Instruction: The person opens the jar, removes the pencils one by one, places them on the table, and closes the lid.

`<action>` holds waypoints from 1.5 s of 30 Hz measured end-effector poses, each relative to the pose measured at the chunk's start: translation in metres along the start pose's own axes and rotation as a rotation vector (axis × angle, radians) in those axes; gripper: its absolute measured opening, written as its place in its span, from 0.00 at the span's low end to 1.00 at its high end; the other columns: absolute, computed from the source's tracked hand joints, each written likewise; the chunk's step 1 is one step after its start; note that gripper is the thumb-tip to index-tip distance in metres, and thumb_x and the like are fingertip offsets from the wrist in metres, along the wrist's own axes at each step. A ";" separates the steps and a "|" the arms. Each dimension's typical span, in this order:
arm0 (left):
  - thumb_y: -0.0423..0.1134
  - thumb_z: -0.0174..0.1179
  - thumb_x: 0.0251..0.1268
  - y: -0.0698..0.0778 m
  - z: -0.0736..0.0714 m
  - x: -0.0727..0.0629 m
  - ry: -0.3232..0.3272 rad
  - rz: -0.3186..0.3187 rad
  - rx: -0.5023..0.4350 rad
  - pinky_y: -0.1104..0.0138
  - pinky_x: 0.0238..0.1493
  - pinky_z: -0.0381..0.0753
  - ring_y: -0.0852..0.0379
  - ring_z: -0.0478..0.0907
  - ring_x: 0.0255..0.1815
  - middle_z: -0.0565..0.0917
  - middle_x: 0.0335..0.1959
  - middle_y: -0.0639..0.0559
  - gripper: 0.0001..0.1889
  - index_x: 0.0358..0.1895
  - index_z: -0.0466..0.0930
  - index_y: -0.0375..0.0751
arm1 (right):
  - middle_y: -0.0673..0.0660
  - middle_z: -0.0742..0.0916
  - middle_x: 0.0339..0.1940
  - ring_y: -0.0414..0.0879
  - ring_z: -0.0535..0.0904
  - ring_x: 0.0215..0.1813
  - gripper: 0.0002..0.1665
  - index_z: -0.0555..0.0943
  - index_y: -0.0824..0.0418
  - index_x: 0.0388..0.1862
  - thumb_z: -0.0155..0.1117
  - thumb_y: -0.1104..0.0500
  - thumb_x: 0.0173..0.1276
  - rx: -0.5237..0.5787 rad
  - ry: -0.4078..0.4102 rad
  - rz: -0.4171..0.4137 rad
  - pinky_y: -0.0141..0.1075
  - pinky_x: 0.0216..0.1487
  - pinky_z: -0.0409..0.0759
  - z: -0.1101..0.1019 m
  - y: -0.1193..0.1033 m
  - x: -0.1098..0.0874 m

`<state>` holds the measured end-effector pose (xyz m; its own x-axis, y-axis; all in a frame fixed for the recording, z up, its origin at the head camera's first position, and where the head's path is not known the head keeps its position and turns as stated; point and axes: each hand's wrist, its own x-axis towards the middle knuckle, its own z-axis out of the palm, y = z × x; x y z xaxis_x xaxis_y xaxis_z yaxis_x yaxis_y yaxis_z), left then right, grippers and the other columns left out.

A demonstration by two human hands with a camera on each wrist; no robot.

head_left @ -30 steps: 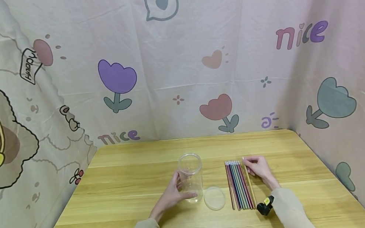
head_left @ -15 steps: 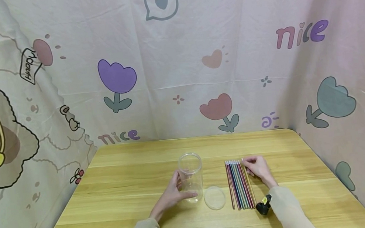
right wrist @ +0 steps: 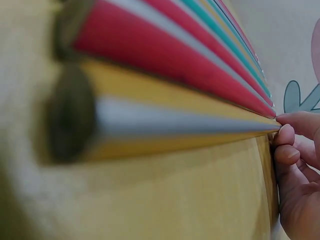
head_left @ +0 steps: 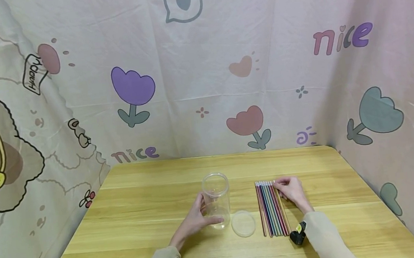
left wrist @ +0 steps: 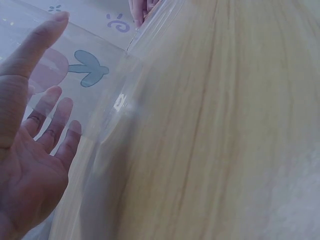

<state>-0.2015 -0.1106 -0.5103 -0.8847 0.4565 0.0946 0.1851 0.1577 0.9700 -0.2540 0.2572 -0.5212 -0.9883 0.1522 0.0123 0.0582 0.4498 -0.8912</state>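
A clear plastic jar [head_left: 216, 201] stands upright and lidless on the table. My left hand [head_left: 197, 218] holds its lower part, thumb in front and fingers round the far side; in the left wrist view the fingers [left wrist: 59, 112] show through the clear wall. To the right, several colored pencils [head_left: 270, 208] lie side by side in a row, pale ends away from me. My right hand [head_left: 290, 189] pinches the far end of the rightmost one, a yellow pencil [right wrist: 190, 122], between thumb and index finger. It lies close beside a red pencil [right wrist: 165, 55].
Between the jar and the pencils a round translucent lid [head_left: 243, 224] lies flat on the wooden table [head_left: 143, 203]. A printed cloth [head_left: 193, 71] hangs behind the table and along both sides. A small black camera sits at each wrist.
My right hand has shifted slightly left, bringing the yellow pencil's far end closer to the row. The left hand and the jar have stayed in place.
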 end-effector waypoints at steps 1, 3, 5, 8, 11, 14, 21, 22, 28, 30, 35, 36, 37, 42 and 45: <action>0.38 0.76 0.53 0.000 0.000 0.000 0.000 0.000 0.000 0.36 0.76 0.63 0.30 0.66 0.73 0.66 0.75 0.34 0.47 0.73 0.55 0.44 | 0.51 0.83 0.15 0.38 0.72 0.12 0.12 0.86 0.70 0.42 0.69 0.62 0.66 -0.001 0.002 -0.002 0.27 0.12 0.68 0.000 0.000 0.000; 0.38 0.76 0.53 0.001 0.000 0.000 0.000 0.002 0.001 0.36 0.76 0.63 0.30 0.66 0.73 0.65 0.75 0.34 0.47 0.73 0.55 0.44 | 0.52 0.84 0.16 0.39 0.73 0.13 0.11 0.87 0.70 0.42 0.70 0.62 0.66 -0.001 0.006 -0.003 0.27 0.12 0.69 0.000 0.000 0.000; 0.38 0.76 0.53 0.001 0.000 0.000 -0.002 0.003 0.002 0.36 0.76 0.63 0.30 0.66 0.73 0.65 0.75 0.34 0.47 0.73 0.54 0.44 | 0.52 0.84 0.16 0.39 0.73 0.13 0.11 0.87 0.70 0.42 0.70 0.62 0.66 -0.001 0.010 -0.007 0.27 0.12 0.69 0.000 0.000 0.000; 0.38 0.76 0.53 0.001 0.001 0.000 -0.003 0.004 0.004 0.36 0.76 0.63 0.30 0.66 0.74 0.66 0.75 0.34 0.48 0.73 0.54 0.43 | 0.52 0.84 0.16 0.38 0.73 0.13 0.11 0.87 0.70 0.42 0.70 0.62 0.66 0.000 0.014 -0.016 0.27 0.12 0.69 -0.001 0.000 0.000; 0.38 0.76 0.53 0.001 0.001 0.000 -0.005 0.006 0.005 0.36 0.76 0.62 0.30 0.66 0.74 0.66 0.75 0.34 0.48 0.74 0.54 0.42 | 0.51 0.84 0.16 0.38 0.73 0.12 0.10 0.87 0.70 0.41 0.70 0.63 0.65 0.005 0.017 -0.019 0.26 0.12 0.68 -0.001 0.000 0.000; 0.38 0.76 0.53 0.001 0.001 0.000 -0.008 0.007 0.006 0.36 0.76 0.62 0.30 0.65 0.74 0.65 0.75 0.34 0.48 0.74 0.53 0.42 | 0.51 0.84 0.16 0.37 0.72 0.12 0.10 0.87 0.70 0.41 0.70 0.63 0.65 0.009 0.016 -0.016 0.26 0.12 0.68 -0.001 0.001 0.000; 0.38 0.76 0.53 0.000 0.001 0.001 -0.011 0.008 0.012 0.35 0.76 0.62 0.29 0.65 0.74 0.64 0.75 0.33 0.50 0.75 0.52 0.40 | 0.52 0.85 0.17 0.38 0.73 0.13 0.13 0.86 0.71 0.44 0.70 0.62 0.66 0.046 0.001 -0.002 0.27 0.13 0.69 -0.002 0.001 -0.001; 0.38 0.76 0.53 0.000 0.001 0.002 -0.011 0.008 0.013 0.35 0.76 0.62 0.29 0.65 0.74 0.64 0.75 0.33 0.50 0.75 0.51 0.40 | 0.52 0.85 0.18 0.38 0.74 0.14 0.13 0.86 0.72 0.45 0.70 0.62 0.66 0.057 -0.002 0.001 0.27 0.13 0.70 -0.003 0.001 -0.002; 0.37 0.76 0.53 0.000 0.002 0.002 -0.006 0.003 0.010 0.35 0.76 0.62 0.29 0.65 0.74 0.65 0.75 0.34 0.47 0.74 0.55 0.42 | 0.52 0.86 0.21 0.38 0.75 0.16 0.17 0.83 0.74 0.49 0.69 0.63 0.67 0.128 -0.019 0.021 0.27 0.14 0.73 -0.004 0.002 -0.003; 0.36 0.76 0.53 0.000 0.002 0.002 -0.004 0.000 0.008 0.35 0.76 0.62 0.29 0.65 0.74 0.66 0.75 0.34 0.46 0.73 0.56 0.44 | 0.53 0.87 0.24 0.38 0.75 0.17 0.19 0.83 0.74 0.51 0.70 0.62 0.67 0.138 -0.024 0.028 0.27 0.15 0.73 -0.005 0.001 -0.004; 0.36 0.76 0.53 0.001 0.002 0.002 -0.001 -0.007 0.007 0.35 0.76 0.61 0.29 0.65 0.74 0.66 0.75 0.35 0.46 0.73 0.56 0.44 | 0.60 0.89 0.37 0.35 0.79 0.30 0.22 0.83 0.70 0.54 0.71 0.59 0.66 0.069 -0.024 -0.004 0.23 0.29 0.79 -0.006 -0.004 -0.009; 0.36 0.76 0.53 0.001 0.002 0.002 -0.001 -0.009 0.007 0.35 0.76 0.61 0.29 0.65 0.74 0.66 0.75 0.35 0.46 0.73 0.56 0.44 | 0.61 0.89 0.40 0.36 0.80 0.32 0.22 0.83 0.70 0.55 0.71 0.59 0.66 0.053 -0.032 -0.023 0.24 0.31 0.80 -0.006 -0.005 -0.010; 0.36 0.76 0.53 0.001 0.002 0.002 -0.002 -0.010 0.006 0.35 0.76 0.61 0.30 0.65 0.74 0.65 0.75 0.35 0.46 0.73 0.56 0.45 | 0.62 0.89 0.41 0.36 0.80 0.35 0.22 0.83 0.69 0.55 0.71 0.58 0.66 0.033 -0.039 -0.045 0.23 0.34 0.80 -0.006 -0.006 -0.011; 0.37 0.76 0.54 0.000 0.001 0.001 -0.002 -0.013 0.004 0.36 0.76 0.62 0.30 0.65 0.74 0.66 0.75 0.36 0.46 0.73 0.56 0.44 | 0.64 0.87 0.44 0.42 0.81 0.42 0.24 0.81 0.69 0.57 0.71 0.60 0.65 -0.012 -0.165 -0.175 0.28 0.40 0.82 -0.004 -0.017 -0.018; 0.36 0.76 0.54 0.000 0.001 0.001 -0.003 -0.010 0.001 0.36 0.76 0.62 0.30 0.65 0.74 0.66 0.75 0.36 0.45 0.72 0.56 0.43 | 0.64 0.87 0.49 0.46 0.80 0.47 0.26 0.79 0.67 0.60 0.71 0.58 0.65 -0.069 -0.257 -0.254 0.31 0.46 0.82 -0.001 -0.025 -0.025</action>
<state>-0.2019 -0.1096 -0.5100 -0.8852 0.4575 0.0838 0.1764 0.1635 0.9706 -0.2310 0.2428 -0.4988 -0.9751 -0.1943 0.1072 -0.1930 0.5046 -0.8415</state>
